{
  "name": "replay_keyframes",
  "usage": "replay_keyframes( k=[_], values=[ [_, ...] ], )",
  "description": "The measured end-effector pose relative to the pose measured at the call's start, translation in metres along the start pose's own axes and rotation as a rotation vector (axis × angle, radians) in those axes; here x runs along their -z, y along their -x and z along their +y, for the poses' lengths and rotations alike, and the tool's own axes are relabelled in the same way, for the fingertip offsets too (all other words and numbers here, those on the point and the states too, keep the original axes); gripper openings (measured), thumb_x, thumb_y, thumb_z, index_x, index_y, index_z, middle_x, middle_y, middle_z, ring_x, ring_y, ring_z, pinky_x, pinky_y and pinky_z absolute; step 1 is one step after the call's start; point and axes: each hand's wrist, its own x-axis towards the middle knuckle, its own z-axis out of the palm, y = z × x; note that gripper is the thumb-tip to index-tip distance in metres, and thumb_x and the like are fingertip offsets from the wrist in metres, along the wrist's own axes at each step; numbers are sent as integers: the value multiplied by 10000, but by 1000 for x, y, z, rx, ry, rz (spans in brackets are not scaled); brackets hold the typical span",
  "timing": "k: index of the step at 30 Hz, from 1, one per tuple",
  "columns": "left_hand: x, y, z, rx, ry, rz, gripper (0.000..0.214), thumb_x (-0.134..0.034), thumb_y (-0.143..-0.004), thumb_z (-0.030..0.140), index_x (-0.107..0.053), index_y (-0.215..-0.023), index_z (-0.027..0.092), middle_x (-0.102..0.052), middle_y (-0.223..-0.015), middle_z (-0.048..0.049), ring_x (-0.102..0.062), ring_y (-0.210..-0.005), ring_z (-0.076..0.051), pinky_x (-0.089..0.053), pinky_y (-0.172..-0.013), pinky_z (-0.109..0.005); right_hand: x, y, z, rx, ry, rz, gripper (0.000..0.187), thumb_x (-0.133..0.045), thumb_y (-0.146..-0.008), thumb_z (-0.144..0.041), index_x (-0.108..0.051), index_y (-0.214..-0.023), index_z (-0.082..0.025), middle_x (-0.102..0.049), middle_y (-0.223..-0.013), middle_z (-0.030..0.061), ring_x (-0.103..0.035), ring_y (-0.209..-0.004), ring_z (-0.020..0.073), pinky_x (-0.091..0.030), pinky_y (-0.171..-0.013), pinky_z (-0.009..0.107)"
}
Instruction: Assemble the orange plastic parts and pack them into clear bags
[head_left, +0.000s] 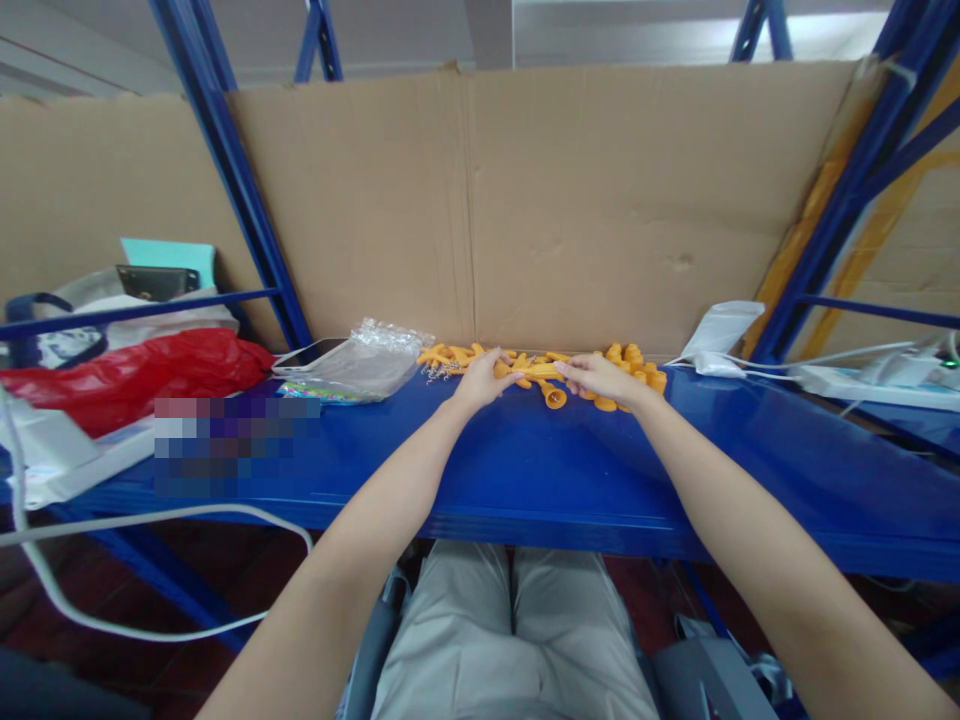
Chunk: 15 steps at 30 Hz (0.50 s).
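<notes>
A heap of several small orange plastic parts (630, 360) lies at the back of the blue shelf (525, 470), against a cardboard wall. My left hand (484, 378) and my right hand (600, 377) both reach into the heap, fingers curled. Together they pinch a long orange piece (541, 371) that spans between their fingertips. A single orange ring-shaped part (555, 399) lies just in front of it. A small pile of tiny metal bits (437, 372) sits left of my left hand.
A clear plastic bag (364, 365) and a phone (307, 354) lie left of the heap, beside a red bag (142, 370). White pouch (720, 335), cables and a power strip (855, 385) lie on the right. Blue rack posts (247, 210) stand either side. My knees (517, 640) sit under the shelf edge.
</notes>
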Motion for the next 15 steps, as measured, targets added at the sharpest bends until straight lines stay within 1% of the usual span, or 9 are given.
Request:
replay_keyframes(
  k=[7, 9, 11, 13, 15],
  values=[
    [1, 0, 2, -32, -31, 27, 254, -739, -759, 308, -547, -863, 179, -620, -778, -3, -629, -776, -171, -470, -691, -260, -1, 2, -4, -25, -5, 1, 483, -488, -887, -573, -565, -609, -185, -597, -551, 10, -516, -466, 90, -410, -475, 206],
    [2, 0, 2, -41, -37, 37, 241, -735, -762, 299, -544, -848, 181, -620, -770, -1, -625, -774, -169, -466, -698, -261, -3, 1, -3, -25, -53, -3, 380, -537, -880, -517, -598, -712, -181, -614, -584, 3, -531, -477, 88, -416, -476, 200],
    [2, 0, 1, -51, -36, 45, 233, -733, -765, 292, -542, -842, 183, -621, -769, 1, -624, -768, -165, -465, -700, -260, -4, 0, 0, -17, -121, 6, 253, -628, -842, -435, -605, -886, -187, -627, -616, -16, -553, -495, 90, -425, -478, 193],
    [2, 0, 0, -52, -22, 41, 234, -730, -768, 297, -541, -845, 182, -625, -774, -1, -625, -761, -164, -466, -687, -256, -5, -1, 3, -5, -176, 0, 294, -697, -796, -348, -564, -1011, -197, -625, -626, -40, -568, -504, 90, -436, -486, 187],
    [1, 0, -2, -52, -2, 29, 242, -726, -771, 311, -541, -857, 182, -629, -784, -4, -624, -737, -159, -467, -659, -250, -6, -1, 5, -2, -204, -21, 314, -712, -779, -288, -534, -1023, -204, -612, -615, -59, -568, -495, 86, -439, -487, 183]
  ],
)
